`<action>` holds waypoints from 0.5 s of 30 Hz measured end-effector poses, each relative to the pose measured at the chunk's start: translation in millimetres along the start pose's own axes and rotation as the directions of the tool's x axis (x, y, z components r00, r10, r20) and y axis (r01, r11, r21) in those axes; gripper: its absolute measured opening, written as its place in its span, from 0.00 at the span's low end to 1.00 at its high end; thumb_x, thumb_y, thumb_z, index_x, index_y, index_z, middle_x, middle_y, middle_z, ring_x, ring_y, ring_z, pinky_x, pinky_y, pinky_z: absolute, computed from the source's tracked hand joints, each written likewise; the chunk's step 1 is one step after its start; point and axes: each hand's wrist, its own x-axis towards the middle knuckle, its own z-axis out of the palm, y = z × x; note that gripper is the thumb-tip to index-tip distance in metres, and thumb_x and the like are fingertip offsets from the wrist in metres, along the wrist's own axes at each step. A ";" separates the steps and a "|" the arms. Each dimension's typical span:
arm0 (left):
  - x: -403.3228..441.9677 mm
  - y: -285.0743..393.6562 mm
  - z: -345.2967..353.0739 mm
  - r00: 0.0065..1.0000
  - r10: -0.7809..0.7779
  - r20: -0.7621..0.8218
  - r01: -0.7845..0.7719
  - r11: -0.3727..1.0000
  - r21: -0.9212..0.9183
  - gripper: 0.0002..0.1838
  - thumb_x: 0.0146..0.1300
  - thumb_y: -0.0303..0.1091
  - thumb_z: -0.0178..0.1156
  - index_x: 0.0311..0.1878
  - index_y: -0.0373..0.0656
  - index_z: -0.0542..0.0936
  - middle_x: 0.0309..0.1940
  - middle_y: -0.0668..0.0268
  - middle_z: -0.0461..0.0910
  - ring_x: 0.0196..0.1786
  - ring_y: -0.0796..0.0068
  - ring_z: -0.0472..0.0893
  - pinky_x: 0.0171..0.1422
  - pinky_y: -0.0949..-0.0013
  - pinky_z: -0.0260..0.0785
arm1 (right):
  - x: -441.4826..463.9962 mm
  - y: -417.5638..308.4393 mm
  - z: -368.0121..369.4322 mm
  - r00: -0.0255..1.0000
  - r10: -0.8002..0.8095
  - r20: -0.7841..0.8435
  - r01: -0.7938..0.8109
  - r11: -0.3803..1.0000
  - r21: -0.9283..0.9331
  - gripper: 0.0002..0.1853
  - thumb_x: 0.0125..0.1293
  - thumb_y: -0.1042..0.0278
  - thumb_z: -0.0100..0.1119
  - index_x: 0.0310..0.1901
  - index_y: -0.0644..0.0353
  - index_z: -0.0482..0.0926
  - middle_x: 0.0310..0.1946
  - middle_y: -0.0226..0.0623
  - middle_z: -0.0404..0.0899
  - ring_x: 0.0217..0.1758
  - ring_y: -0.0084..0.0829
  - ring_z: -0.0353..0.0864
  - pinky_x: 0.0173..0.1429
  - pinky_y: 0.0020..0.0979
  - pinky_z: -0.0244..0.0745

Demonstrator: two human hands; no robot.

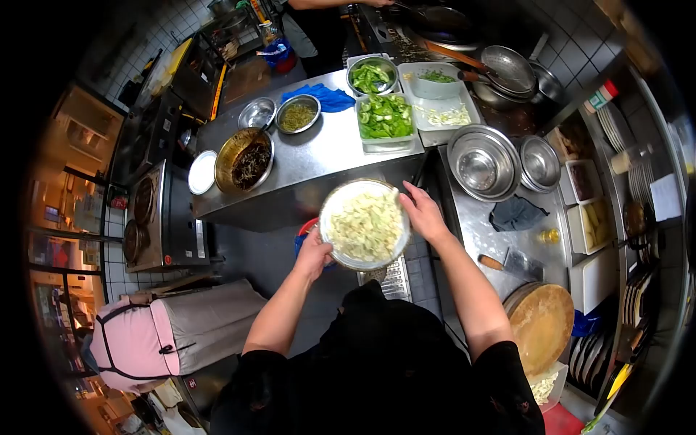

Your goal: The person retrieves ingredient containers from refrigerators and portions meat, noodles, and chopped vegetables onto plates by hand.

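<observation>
Held between both hands in front of my body is a round metal bowl (328, 212) full of chopped pale green-white vegetable (364, 226), perhaps cabbage. My left hand (313, 255) grips its lower left rim. On the upper right side, my right hand (424, 212) clasps the rim with the thumb side over the edge. Beyond the bowl, on the steel counter (319, 154), stand a tub of sliced green peppers (384, 119) and a bowl of dark sauce (250, 163) with a utensil in it. The undersides of both hands' grips are hidden.
Stacked metal bowls (482, 165), a cleaver (523, 265) and a round chopping block (540, 322) occupy the right counter. A co-worker in a pink top (134, 337) is at lower left; another person's arm (326, 3) shows at the stove. A red bucket (307, 226) sits on the floor.
</observation>
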 end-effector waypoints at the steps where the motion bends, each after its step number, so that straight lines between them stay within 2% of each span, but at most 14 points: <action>1: 10.6 1.6 -22.5 0.998 0.017 -0.060 -0.016 1.000 0.007 0.31 0.58 0.11 0.49 0.66 0.42 0.71 0.56 0.59 0.81 0.52 0.66 0.86 0.48 0.66 0.82 | 9.8 -12.1 8.4 1.000 -0.007 -0.028 0.007 1.000 0.014 0.27 0.73 0.52 0.58 0.65 0.63 0.75 0.62 0.54 0.77 0.65 0.51 0.76 0.69 0.40 0.71; 3: 44.9 1.2 -64.0 0.993 0.056 -0.102 -0.051 0.998 0.048 0.30 0.59 0.12 0.49 0.65 0.41 0.71 0.57 0.59 0.81 0.52 0.65 0.86 0.49 0.65 0.82 | 15.6 -4.9 26.1 0.997 -0.019 -0.071 0.021 0.999 0.025 0.25 0.74 0.57 0.59 0.67 0.62 0.74 0.64 0.53 0.76 0.67 0.48 0.76 0.70 0.38 0.70; 4: 45.5 13.3 -62.2 0.989 0.084 -0.125 -0.093 0.993 -0.072 0.27 0.62 0.13 0.49 0.65 0.40 0.72 0.58 0.57 0.80 0.54 0.63 0.85 0.52 0.64 0.82 | 7.2 1.2 29.2 0.998 0.009 -0.061 -0.007 1.000 0.030 0.25 0.73 0.58 0.60 0.67 0.62 0.74 0.64 0.53 0.76 0.66 0.48 0.76 0.70 0.38 0.71; 5: 65.6 8.7 -81.7 0.988 0.142 -0.067 -0.149 0.981 -0.121 0.25 0.65 0.14 0.50 0.66 0.38 0.71 0.59 0.55 0.80 0.57 0.60 0.84 0.55 0.61 0.82 | -4.4 11.1 35.3 0.995 0.052 -0.088 -0.050 0.998 0.023 0.26 0.73 0.59 0.61 0.67 0.62 0.73 0.63 0.52 0.76 0.66 0.48 0.76 0.70 0.38 0.72; 6: 70.9 26.5 -75.5 0.990 0.117 -0.080 -0.125 0.987 -0.103 0.25 0.65 0.14 0.50 0.66 0.37 0.71 0.60 0.54 0.79 0.58 0.58 0.83 0.56 0.58 0.82 | -18.1 37.2 44.9 0.990 0.092 -0.108 -0.101 0.992 -0.079 0.26 0.73 0.57 0.61 0.67 0.63 0.73 0.62 0.52 0.77 0.66 0.48 0.76 0.69 0.38 0.72; 7: 91.1 22.5 -88.2 0.991 0.126 -0.054 -0.132 0.982 -0.132 0.26 0.64 0.14 0.50 0.67 0.37 0.70 0.60 0.53 0.79 0.58 0.57 0.83 0.55 0.56 0.83 | -38.6 45.6 44.6 0.986 0.063 -0.152 -0.082 0.989 -0.122 0.27 0.72 0.55 0.61 0.66 0.63 0.74 0.61 0.53 0.77 0.65 0.47 0.78 0.66 0.39 0.74; 8: 100.0 21.8 -93.2 0.986 0.103 -0.133 -0.117 0.987 -0.108 0.28 0.62 0.14 0.50 0.67 0.37 0.69 0.60 0.53 0.78 0.57 0.57 0.84 0.53 0.58 0.84 | -63.9 47.0 35.9 0.959 0.235 -0.159 -0.244 0.969 -0.037 0.30 0.72 0.49 0.60 0.66 0.64 0.74 0.60 0.55 0.78 0.63 0.49 0.78 0.67 0.41 0.73; 9: 119.7 16.1 -113.7 0.988 0.100 -0.118 -0.112 0.989 -0.095 0.30 0.59 0.14 0.49 0.67 0.37 0.68 0.59 0.53 0.78 0.55 0.58 0.84 0.50 0.59 0.85 | -87.3 43.1 31.8 0.911 0.388 -0.138 -0.382 0.921 0.070 0.33 0.71 0.44 0.59 0.66 0.64 0.74 0.59 0.56 0.78 0.62 0.52 0.79 0.68 0.43 0.72; 10: 137.8 7.7 -135.4 0.987 0.067 -0.143 -0.078 0.995 -0.069 0.30 0.58 0.14 0.49 0.67 0.36 0.67 0.59 0.52 0.77 0.54 0.57 0.84 0.49 0.60 0.85 | -114.0 48.7 27.3 0.856 0.493 -0.154 -0.486 0.870 0.084 0.33 0.71 0.43 0.58 0.66 0.64 0.74 0.60 0.56 0.79 0.62 0.51 0.79 0.68 0.43 0.73; 11: 157.1 4.3 -143.2 0.984 0.057 -0.167 -0.065 0.997 -0.039 0.31 0.56 0.14 0.48 0.67 0.36 0.66 0.59 0.51 0.77 0.53 0.56 0.84 0.47 0.60 0.86 | -150.2 59.2 22.0 0.799 0.576 -0.172 -0.565 0.817 0.110 0.33 0.72 0.43 0.58 0.66 0.64 0.75 0.60 0.56 0.79 0.61 0.51 0.80 0.67 0.42 0.74; 13: 180.7 2.6 -146.4 0.985 0.077 -0.157 -0.094 0.990 -0.108 0.30 0.56 0.14 0.48 0.65 0.34 0.67 0.58 0.50 0.77 0.52 0.55 0.84 0.46 0.59 0.86 | -217.8 68.9 18.4 0.656 0.709 -0.261 -0.707 0.697 0.116 0.33 0.71 0.42 0.58 0.65 0.62 0.76 0.61 0.54 0.79 0.60 0.49 0.82 0.65 0.42 0.76; 15: 203.7 3.0 -148.3 0.986 0.073 -0.149 -0.097 0.983 -0.156 0.28 0.56 0.14 0.47 0.64 0.33 0.68 0.57 0.48 0.77 0.52 0.54 0.84 0.45 0.60 0.86 | -294.2 92.4 16.3 0.475 0.816 -0.329 -0.837 0.535 0.120 0.34 0.69 0.40 0.57 0.65 0.63 0.76 0.60 0.52 0.80 0.63 0.47 0.80 0.68 0.42 0.74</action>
